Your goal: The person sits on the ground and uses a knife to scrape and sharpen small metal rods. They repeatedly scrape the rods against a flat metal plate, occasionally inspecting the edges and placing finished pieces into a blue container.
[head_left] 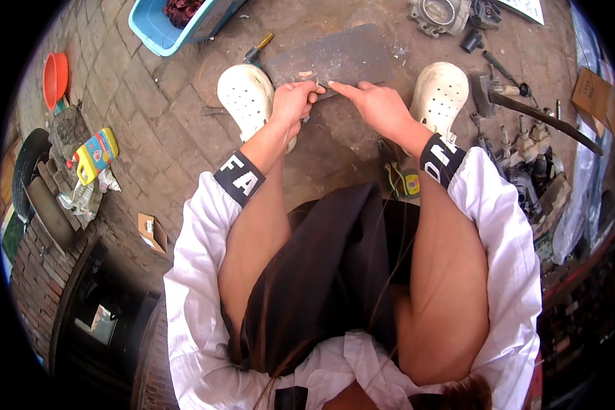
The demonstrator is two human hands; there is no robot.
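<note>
My left hand is closed in a pinch beside my left white clog, on something small that I cannot make out. My right hand reaches toward it, index finger stretched to the same spot, the other fingers curled and partly hidden. Both are over the near edge of a flat dark metal plate, where a small pale piece lies. A brass-and-green tool lies just beyond the plate's left end. My right white clog stands at the plate's right.
Metal parts, a long dark bar and a cardboard box lie at the right. At the left are a blue tub, a red basin, a yellow jug and a tire. Slippers lie below my right hand.
</note>
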